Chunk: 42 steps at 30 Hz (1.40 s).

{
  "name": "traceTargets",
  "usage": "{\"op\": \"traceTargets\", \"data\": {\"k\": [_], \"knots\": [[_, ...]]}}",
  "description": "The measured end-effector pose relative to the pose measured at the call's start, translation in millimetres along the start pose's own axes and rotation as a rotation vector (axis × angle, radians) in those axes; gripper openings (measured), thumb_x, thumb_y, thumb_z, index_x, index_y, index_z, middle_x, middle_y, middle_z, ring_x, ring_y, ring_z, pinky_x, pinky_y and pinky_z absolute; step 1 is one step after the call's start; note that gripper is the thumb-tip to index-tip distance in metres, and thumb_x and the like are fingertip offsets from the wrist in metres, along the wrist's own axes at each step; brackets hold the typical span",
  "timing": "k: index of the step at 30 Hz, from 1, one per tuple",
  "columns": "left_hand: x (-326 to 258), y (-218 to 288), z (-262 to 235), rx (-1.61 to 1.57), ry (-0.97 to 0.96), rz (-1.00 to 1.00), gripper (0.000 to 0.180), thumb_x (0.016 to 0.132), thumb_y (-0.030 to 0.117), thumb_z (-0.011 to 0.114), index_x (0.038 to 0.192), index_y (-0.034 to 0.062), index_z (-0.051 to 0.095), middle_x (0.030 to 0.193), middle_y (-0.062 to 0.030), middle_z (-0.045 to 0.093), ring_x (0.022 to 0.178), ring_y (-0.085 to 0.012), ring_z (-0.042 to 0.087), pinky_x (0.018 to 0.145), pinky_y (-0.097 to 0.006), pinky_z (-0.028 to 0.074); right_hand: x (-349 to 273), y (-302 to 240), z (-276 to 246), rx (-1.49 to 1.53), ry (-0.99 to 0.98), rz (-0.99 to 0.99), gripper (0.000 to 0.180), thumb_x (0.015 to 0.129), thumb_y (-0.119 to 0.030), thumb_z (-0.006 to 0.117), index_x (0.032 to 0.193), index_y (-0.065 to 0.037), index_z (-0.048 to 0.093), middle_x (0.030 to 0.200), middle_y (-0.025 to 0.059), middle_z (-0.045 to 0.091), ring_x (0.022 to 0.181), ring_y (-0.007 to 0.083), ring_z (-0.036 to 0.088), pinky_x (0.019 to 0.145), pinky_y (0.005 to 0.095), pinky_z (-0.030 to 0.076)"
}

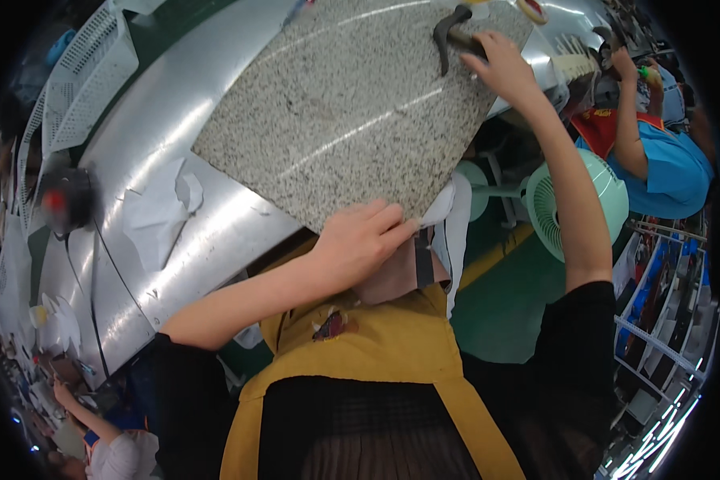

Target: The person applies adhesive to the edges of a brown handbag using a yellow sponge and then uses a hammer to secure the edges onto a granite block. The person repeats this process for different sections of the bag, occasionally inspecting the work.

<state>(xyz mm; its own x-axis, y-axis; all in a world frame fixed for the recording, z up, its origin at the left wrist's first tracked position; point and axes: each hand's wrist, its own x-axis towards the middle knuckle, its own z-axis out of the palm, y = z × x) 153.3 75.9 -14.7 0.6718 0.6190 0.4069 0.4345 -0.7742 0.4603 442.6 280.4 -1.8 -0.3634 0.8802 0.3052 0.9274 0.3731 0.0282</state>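
At the near corner of a speckled grey stone slab (360, 104), my left hand (360, 244) is closed. Its fingers and thumb pinch the top of a pinkish-beige, leather-like piece (396, 280) with a dark strip, which hangs over the slab's edge against my apron. White sheet-like material (456, 232) hangs beside it; whether the two are joined is unclear. Over the far right part of the slab, my right hand (506, 70) is closed around the handle of a hammer (442, 40). The hammer's dark curved head points away from my fingers, and the palm side is hidden.
The slab rests on a shiny metal table (240, 208) with white scraps (156, 212) on the left. A black device with a red top (66, 200) stands there, trailing cables. A pale green fan (576, 200) is at right. Co-workers (656, 164) sit at far right and lower left.
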Motion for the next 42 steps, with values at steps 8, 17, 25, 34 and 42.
{"op": "traceTargets", "data": {"k": [8, 17, 25, 34, 42], "knots": [[6.0, -4.9, -5.8, 0.077, -0.07, 0.173, 0.036, 0.07, 0.012, 0.058, 0.105, 0.0063, 0.06, 0.081, -0.0013, 0.046, 0.075, -0.0149, 0.053, 0.057, -0.028, 0.047, 8.1, -2.0, 10.3, 0.474, -0.081, -0.001, 0.033, 0.096, -0.03, 0.05, 0.113, -0.002, 0.055, 0.09, 0.0088, 0.06, 0.079, 0.0186, 0.059, 0.071, 0.0287, 0.047], [0.6, -12.4, -4.2, 0.054, -0.075, 0.198, 0.016, 0.068, 0.015, 0.059, 0.082, 0.0076, 0.057, 0.081, -0.0011, 0.046, 0.076, -0.0144, 0.051, 0.058, -0.024, 0.046, -139.1, -134.5, -137.7, 1.153, -0.618, 0.339, 0.025, 0.097, -0.011, 0.046, 0.119, 0.001, 0.05, 0.081, 0.0047, 0.054, 0.073, 0.0122, 0.052, 0.067, 0.0286, 0.045], [-2.7, -11.8, -4.3, 0.143, -0.067, 0.254, 0.021, 0.07, 0.009, 0.062, 0.09, 0.0039, 0.059, 0.077, -0.0008, 0.045, 0.069, -0.0126, 0.052, 0.054, -0.023, 0.042, -147.4, -142.9, -141.1, 1.034, -0.575, 0.276, 0.032, 0.087, -0.001, 0.054, 0.118, -0.002, 0.05, 0.095, 0.0159, 0.06, 0.08, 0.0348, 0.061, 0.067, 0.0351, 0.049], [-4.6, -10.8, -5.5, 0.167, -0.086, 0.243, 0.022, 0.069, 0.01, 0.061, 0.09, 0.0044, 0.06, 0.081, -0.0009, 0.051, 0.075, -0.0149, 0.053, 0.063, -0.027, 0.043, -157.9, -145.1, -133.0, 0.885, -0.549, 0.092, 0.044, 0.077, -0.001, 0.057, 0.12, -0.001, 0.048, 0.101, 0.016, 0.059, 0.088, 0.0365, 0.061, 0.07, 0.0383, 0.05], [-5.6, -16.6, -13.6, 0.01, -0.112, 0.049, 0.027, 0.069, 0.011, 0.06, 0.096, 0.0083, 0.062, 0.084, -0.0015, 0.053, 0.081, -0.0179, 0.053, 0.077, -0.032, 0.043, -162.3, -146.8, -124.4, 0.891, -0.625, 0.077, 0.041, 0.078, -0.003, 0.057, 0.118, -0.003, 0.046, 0.096, 0.0158, 0.058, 0.084, 0.0355, 0.061, 0.065, 0.0403, 0.049]]}}
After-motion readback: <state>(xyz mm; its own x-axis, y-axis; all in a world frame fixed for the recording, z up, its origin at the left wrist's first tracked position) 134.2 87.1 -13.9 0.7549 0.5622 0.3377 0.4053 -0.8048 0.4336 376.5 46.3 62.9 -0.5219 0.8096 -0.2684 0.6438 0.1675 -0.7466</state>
